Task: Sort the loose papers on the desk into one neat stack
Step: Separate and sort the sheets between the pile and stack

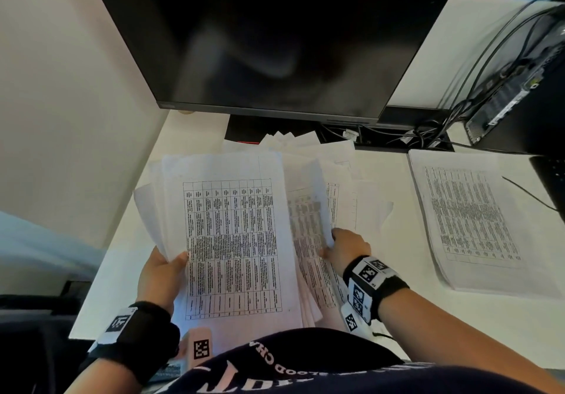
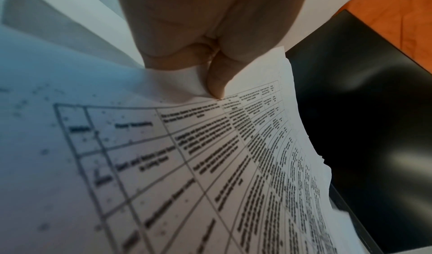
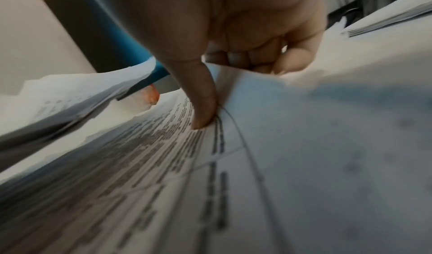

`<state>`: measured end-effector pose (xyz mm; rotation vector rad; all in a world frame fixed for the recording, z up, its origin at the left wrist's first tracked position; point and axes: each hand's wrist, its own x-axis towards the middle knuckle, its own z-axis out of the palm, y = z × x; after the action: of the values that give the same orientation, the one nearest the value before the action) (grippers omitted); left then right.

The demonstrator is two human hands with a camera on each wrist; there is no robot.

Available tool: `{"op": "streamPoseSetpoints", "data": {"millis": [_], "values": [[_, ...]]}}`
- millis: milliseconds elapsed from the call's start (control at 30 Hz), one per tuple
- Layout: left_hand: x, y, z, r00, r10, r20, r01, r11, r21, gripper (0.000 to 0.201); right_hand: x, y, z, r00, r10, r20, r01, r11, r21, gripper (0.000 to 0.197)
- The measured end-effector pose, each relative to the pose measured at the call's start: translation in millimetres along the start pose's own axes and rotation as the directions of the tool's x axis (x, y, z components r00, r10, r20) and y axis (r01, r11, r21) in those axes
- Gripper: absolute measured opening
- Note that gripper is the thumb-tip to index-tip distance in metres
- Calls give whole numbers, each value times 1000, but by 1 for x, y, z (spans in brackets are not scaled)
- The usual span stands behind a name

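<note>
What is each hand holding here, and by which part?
The left hand grips a bundle of printed sheets at its lower left edge. The right hand pinches the near edge of a curled sheet in the loose pile.

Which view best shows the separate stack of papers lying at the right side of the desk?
The head view: the separate stack lies flat on the desk, whole top sheet visible, untouched. The right wrist view catches only its edge at the upper right. The left wrist view does not show it.
</note>
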<state>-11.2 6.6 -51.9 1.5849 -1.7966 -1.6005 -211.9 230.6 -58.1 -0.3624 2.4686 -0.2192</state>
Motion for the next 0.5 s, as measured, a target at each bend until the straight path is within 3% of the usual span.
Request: {"op": "streamPoseSetpoints", "data": {"millis": [67, 133, 233, 300, 367, 500], "values": [[2, -1, 0, 1000, 4, -4, -4, 1000, 0, 24, -7, -2, 1, 996, -85, -10, 86, 996, 27, 15], [4, -2, 0, 1000, 8, -9, -8, 1000, 3, 20, -9, 1, 1, 996, -66, -60, 74, 988, 132, 16], [7, -3, 0, 1000, 7, -11, -7, 1000, 12, 20, -3, 11, -6, 985, 129, -114, -68, 900, 431, 43], [6, -3, 0, 1000, 13, -8, -13, 1000, 11, 19, 0, 16, -15, 975, 211, -68, -143, 833, 535, 62], [5, -2, 1, 1000, 22, -5, -22, 1000, 8, 19, 5, 17, -18, 970, 241, -27, -188, 819, 542, 69], [5, -1, 1, 1000, 21, -3, -21, 1000, 4, 20, 14, 12, -16, 965, 260, -47, -225, 902, 370, 65]]}}
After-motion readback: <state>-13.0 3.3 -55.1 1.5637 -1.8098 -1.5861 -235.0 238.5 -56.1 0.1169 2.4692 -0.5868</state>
